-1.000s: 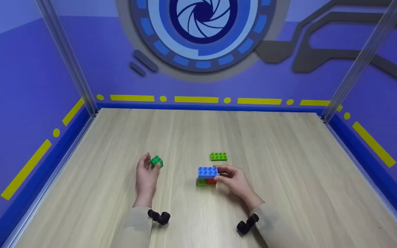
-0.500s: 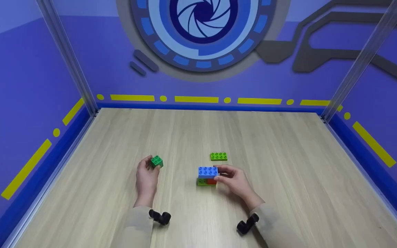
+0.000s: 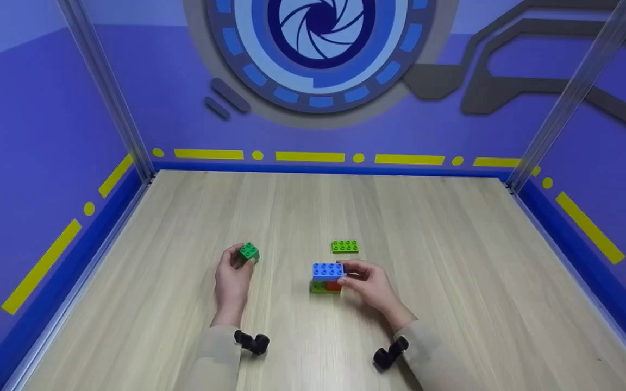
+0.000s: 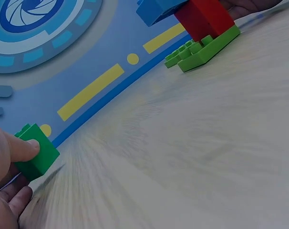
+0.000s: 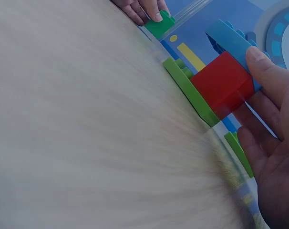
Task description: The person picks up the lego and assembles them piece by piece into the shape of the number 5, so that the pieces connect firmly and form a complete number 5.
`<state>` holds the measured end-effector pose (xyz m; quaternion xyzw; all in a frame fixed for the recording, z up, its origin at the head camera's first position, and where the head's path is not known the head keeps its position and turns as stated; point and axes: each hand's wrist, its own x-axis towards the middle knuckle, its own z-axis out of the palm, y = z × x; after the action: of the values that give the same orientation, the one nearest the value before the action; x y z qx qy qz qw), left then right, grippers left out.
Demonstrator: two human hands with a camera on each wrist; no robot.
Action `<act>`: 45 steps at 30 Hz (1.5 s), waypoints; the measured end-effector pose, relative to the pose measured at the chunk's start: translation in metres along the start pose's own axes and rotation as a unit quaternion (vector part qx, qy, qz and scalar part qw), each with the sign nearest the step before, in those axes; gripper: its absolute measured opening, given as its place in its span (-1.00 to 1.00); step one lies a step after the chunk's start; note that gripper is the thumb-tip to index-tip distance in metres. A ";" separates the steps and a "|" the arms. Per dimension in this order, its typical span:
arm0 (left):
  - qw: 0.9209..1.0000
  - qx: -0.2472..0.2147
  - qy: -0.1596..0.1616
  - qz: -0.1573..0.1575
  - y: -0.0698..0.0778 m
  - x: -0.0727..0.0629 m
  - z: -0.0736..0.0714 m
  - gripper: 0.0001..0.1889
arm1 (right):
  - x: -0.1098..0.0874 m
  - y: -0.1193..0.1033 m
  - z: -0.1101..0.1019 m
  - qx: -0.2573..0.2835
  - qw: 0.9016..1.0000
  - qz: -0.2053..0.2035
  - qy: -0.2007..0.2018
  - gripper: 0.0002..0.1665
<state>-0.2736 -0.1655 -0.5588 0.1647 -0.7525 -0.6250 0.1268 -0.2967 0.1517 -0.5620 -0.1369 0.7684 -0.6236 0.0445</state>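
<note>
My left hand (image 3: 231,282) pinches a green toy building brick (image 3: 249,251) between thumb and fingers, low over the table on the left. In the left wrist view the thumb presses one side of the green brick (image 4: 39,155). My right hand (image 3: 370,285) grips the right end of a blue brick (image 3: 327,270) with eight studs. The blue brick sits on a red brick (image 5: 223,86), overhanging to the left. Under the red brick lies a thin light-green plate (image 5: 190,93), whose left studs are uncovered.
Behind the stack, another light-green plate (image 3: 345,247) lies on the wooden table (image 3: 427,228). Blue-purple walls (image 3: 318,138) enclose the table at the back and both sides. A black wrist camera (image 3: 252,342) is strapped to the left sleeve.
The left fingers have curled in closer around the green brick, which has shifted slightly up and to the right. My right hand and the stack stay put.
</note>
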 end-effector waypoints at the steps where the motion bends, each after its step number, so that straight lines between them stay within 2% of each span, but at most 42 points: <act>1: 1.000 -0.004 -0.002 0.002 0.000 0.000 0.000 -0.49 | 0.000 0.000 0.000 0.001 1.000 -0.002 0.000 -0.51; 5: 1.000 -0.022 -0.006 0.008 0.001 -0.001 0.001 -0.50 | -0.001 -0.001 0.001 0.005 1.000 -0.007 -0.001 -0.51; 13: 0.995 -0.090 -0.031 0.027 0.001 -0.002 0.005 -0.41 | 0.000 -0.001 0.001 0.000 1.000 -0.005 0.002 -0.51; 19: 0.995 -0.087 -0.038 0.020 0.004 -0.003 0.008 -0.43 | 0.000 0.000 0.000 -0.003 1.000 -0.005 0.001 -0.51; 26: 0.995 -0.091 -0.031 0.030 0.007 -0.003 0.010 -0.46 | -0.001 -0.001 0.000 -0.010 1.000 -0.008 0.001 -0.50; 30: 0.993 -0.111 -0.032 0.039 0.008 -0.005 0.012 -0.48 | -0.001 -0.001 0.000 -0.001 1.000 -0.009 -0.005 -0.49; 40: 0.990 -0.116 -0.057 0.058 0.011 -0.012 0.019 -0.50 | -0.001 0.000 0.000 -0.002 1.000 -0.018 -0.005 -0.51; 45: 0.986 -0.132 -0.078 0.069 0.013 -0.017 0.027 -0.49 | -0.001 -0.001 0.000 -0.003 1.000 -0.007 -0.003 -0.50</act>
<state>-0.2701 -0.1326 -0.5508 0.0445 -0.6804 -0.7196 0.1310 -0.2956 0.1520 -0.5611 -0.1439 0.7694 -0.6210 0.0419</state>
